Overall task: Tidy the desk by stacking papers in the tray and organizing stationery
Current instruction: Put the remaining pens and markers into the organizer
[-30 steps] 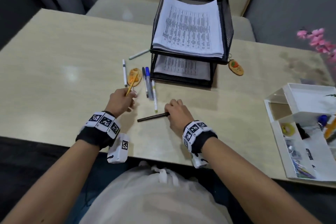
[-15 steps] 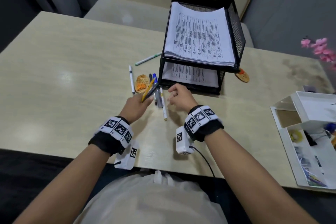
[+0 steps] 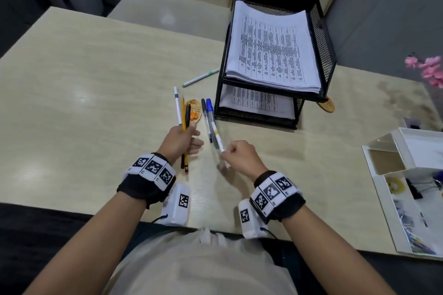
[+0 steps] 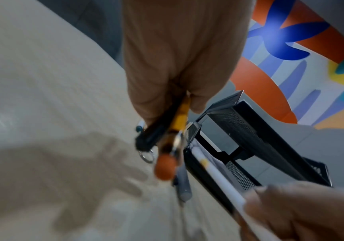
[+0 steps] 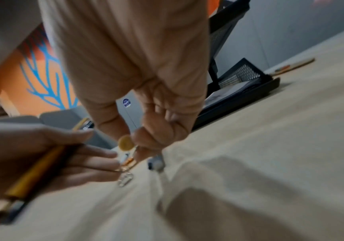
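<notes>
While the left hand (image 3: 178, 140) grips a yellow pencil (image 3: 183, 117) and a black pen (image 3: 188, 115), the right hand (image 3: 239, 155) pinches a white pen (image 3: 217, 137) near the black mesh paper tray (image 3: 321, 38). This looks like pen gathering. Next, the white pen should join the left bunch.

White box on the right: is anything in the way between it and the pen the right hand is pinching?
Nothing visible. The right hand pinches the near end of the blue-capped pen, and from there across to the white box the head view shows only bare desk.
</notes>
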Demonstrator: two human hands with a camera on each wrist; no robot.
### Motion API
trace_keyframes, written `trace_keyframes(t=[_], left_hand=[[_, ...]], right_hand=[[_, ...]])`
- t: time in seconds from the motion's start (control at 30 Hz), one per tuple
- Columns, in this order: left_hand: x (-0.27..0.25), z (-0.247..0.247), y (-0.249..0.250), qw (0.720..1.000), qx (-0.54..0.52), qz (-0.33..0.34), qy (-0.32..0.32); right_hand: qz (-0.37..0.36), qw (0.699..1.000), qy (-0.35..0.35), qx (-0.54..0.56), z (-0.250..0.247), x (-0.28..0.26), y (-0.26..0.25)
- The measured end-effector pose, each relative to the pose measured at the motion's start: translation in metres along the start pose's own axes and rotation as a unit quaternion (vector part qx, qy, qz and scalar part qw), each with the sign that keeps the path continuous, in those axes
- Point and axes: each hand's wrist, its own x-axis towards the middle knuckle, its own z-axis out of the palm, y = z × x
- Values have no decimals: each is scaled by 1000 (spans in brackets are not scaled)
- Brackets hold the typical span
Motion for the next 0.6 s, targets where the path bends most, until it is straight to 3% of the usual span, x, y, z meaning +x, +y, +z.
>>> trace_keyframes(t=[0.1, 0.17, 0.23, 0.3, 0.37, 0.5, 0.6], left_hand=[[1, 5, 6, 999, -10, 17, -50], [3, 4, 11, 998, -15, 60, -17], [10, -2, 15, 993, 0, 104, 50], [16, -10, 18, 989, 11, 115, 95], [19, -17, 17, 988, 21, 109, 107], [16, -20, 13, 990, 44, 67, 115], [12, -11, 9, 991, 100, 21, 83]], right_hand=[[-53, 995, -61, 49, 5, 1, -23], [-82, 993, -80, 35, 4, 10, -35], [-85, 995, -52, -10, 2, 28, -41], [-64, 994, 19, -84, 2, 47, -44], [-26, 989, 63, -133, 6, 60, -47], [1, 979, 43, -200, 13, 63, -42], [-2, 977, 51, -206, 8, 49, -29]])
